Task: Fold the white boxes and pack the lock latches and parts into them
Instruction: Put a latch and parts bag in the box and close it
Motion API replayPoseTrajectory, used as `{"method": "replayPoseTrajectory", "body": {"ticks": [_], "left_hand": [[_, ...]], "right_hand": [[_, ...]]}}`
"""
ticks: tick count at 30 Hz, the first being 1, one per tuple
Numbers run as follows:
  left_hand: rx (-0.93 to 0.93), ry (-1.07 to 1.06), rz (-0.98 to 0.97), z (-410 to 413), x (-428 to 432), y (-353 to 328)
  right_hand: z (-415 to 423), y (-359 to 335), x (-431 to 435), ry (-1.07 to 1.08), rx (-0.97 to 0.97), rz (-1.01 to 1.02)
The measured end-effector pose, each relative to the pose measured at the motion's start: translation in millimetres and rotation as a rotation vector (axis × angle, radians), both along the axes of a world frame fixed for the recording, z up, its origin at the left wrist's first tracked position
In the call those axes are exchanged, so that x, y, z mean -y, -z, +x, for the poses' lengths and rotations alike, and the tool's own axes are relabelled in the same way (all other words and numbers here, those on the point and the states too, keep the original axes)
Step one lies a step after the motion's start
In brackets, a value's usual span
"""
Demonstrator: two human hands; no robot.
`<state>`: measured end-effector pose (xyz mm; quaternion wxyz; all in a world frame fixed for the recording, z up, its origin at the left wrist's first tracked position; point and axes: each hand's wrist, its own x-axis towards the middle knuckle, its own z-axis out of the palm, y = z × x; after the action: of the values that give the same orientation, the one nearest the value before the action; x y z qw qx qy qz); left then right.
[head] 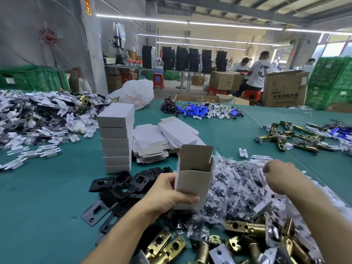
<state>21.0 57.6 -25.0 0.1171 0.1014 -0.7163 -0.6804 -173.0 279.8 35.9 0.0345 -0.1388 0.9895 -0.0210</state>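
My left hand [167,195] grips an upright white box [194,180] with its top flap open; something dark shows inside. My right hand [280,177] hovers over a heap of clear screw bags [236,187], fingers curled downward; whether it holds a bag cannot be seen. Brass lock latches [245,228] lie at the near edge. Black strike plates [122,184] are piled left of the box. A stack of closed white boxes [117,143] stands behind, with flat unfolded boxes [163,138] beside it.
White plastic parts [38,119] heap at the far left of the green table [47,187]. Blue batteries [198,111] and more latches [297,138] lie farther back and right. Cardboard cartons, green crates and seated people are beyond the table.
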Motion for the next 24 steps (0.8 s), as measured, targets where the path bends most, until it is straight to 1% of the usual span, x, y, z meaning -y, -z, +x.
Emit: {"method": "replayPoseTrajectory", "body": {"ticks": [2, 4, 7, 11, 14, 19, 21, 24], "left_hand": [[0.008, -0.001, -0.048, 0.3, 2.3, 0.5], [-0.026, 0.011, -0.067, 1.8, 3.0, -1.9], [-0.159, -0.008, 0.008, 1.4, -0.5, -7.9], [-0.286, -0.044, 0.089, 0.0, -4.7, -13.0], [-0.328, -0.073, 0.119, 0.2, -3.7, -11.1], [-0.389, -0.123, 0.240, 3.1, 4.6, -9.4], [-0.373, -0.099, 0.274, 4.9, 7.2, -8.1], [-0.370, -0.065, 0.218, 8.0, 9.6, -6.8]], "right_hand": [[-5.0, 1.8, 2.9, -0.021, -0.003, 0.041], [-5.6, 9.6, 4.7, -0.035, 0.007, 0.080], [-3.7, 23.7, 6.2, -0.047, -0.029, 0.116], [-1.2, 26.1, 9.0, -0.037, -0.069, 0.065], [2.4, 22.5, 10.3, -0.031, -0.115, 0.034], [12.2, 10.4, 11.2, 0.003, -0.232, -0.025], [15.2, 6.3, 11.4, 0.009, -0.274, -0.086], [19.3, -0.3, 14.3, -0.016, -0.281, -0.253]]}}
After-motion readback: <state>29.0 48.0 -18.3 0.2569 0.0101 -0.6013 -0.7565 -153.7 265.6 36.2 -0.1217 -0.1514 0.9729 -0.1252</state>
